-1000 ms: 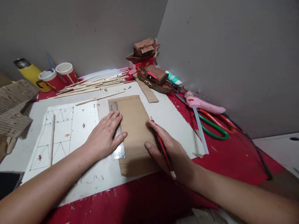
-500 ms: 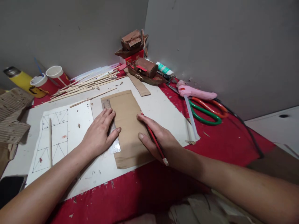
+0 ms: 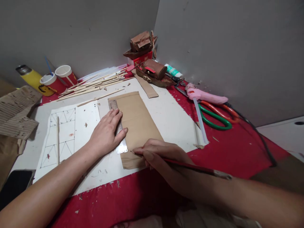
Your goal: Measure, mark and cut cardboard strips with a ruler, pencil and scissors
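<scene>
A flat piece of brown cardboard (image 3: 139, 117) lies on a white sheet (image 3: 175, 117). My left hand (image 3: 108, 128) is spread over a metal ruler (image 3: 122, 147) along the cardboard's left edge, pressing it down with the fingertips and thumb. Part of the ruler is hidden under that hand. In my right hand (image 3: 163, 158) is a pencil (image 3: 190, 165), gripped between thumb and fingers, its tip at the cardboard's lower part, right of the ruler's near end. The hand rests over the cardboard's lower right corner and hides it.
Left of the cardboard is a paper drawing (image 3: 63, 136) with a stick across it. Several wooden sticks (image 3: 95, 85), two cups (image 3: 65, 76) and a yellow bottle (image 3: 34, 80) stand or lie behind. Model boats (image 3: 154, 71), a pink glue gun (image 3: 206, 96) and scissors (image 3: 215, 118) lie along the wall.
My right hand has moved down the cardboard toward me and turned the pencil, so its tip now points left at the lower part. My left hand stays on the ruler. The view has shifted slightly.
</scene>
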Tool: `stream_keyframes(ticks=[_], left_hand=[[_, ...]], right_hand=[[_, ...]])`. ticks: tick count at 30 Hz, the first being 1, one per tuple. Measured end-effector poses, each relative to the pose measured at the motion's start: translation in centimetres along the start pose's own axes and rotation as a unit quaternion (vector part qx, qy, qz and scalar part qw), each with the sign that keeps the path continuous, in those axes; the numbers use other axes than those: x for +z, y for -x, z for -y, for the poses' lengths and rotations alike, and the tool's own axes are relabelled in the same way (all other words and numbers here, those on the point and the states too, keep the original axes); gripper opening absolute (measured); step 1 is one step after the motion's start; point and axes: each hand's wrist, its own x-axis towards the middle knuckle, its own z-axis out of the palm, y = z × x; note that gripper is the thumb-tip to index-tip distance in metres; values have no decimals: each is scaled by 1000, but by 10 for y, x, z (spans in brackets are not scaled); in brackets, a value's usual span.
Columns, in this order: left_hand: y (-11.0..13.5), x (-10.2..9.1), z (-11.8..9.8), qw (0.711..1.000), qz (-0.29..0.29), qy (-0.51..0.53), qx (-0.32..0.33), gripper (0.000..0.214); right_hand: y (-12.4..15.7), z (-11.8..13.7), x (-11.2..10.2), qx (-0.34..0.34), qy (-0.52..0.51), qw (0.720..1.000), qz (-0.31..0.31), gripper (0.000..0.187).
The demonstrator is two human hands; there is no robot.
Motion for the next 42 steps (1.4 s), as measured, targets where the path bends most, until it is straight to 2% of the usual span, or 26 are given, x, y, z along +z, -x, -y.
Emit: stream_keyframes(ticks=[5, 8, 13, 18, 23, 31, 37, 42], left_hand=[[1, 2, 0, 1000, -3, 5, -2, 59], [2, 4, 0, 1000, -4, 10, -5, 58], [1, 4, -1, 1000, 6, 23, -11, 59], [2, 4, -1, 1000, 4, 22, -11, 60], [2, 6, -1, 1000, 2, 28, -10, 59], [1, 4, -3, 1000, 13, -5, -12, 60], [1, 2, -4, 999, 29, -25, -14, 62], [0, 2, -5, 999, 28, -29, -17, 62]], right_hand=[[-8, -8, 13, 45, 21, 999, -20, 17], [-8, -11, 17, 61, 46, 997, -15, 18], [-7, -14, 21, 39, 69, 997, 6, 22], [-9, -17, 25, -8, 64, 998, 26, 18], [-9, -19, 25, -23, 55, 997, 46, 18], [-11, -19, 28, -32, 59, 997, 46, 17], [-9, -20, 28, -60, 124, 990, 27, 15], [-6, -19, 29, -52, 171, 984, 12, 16]])
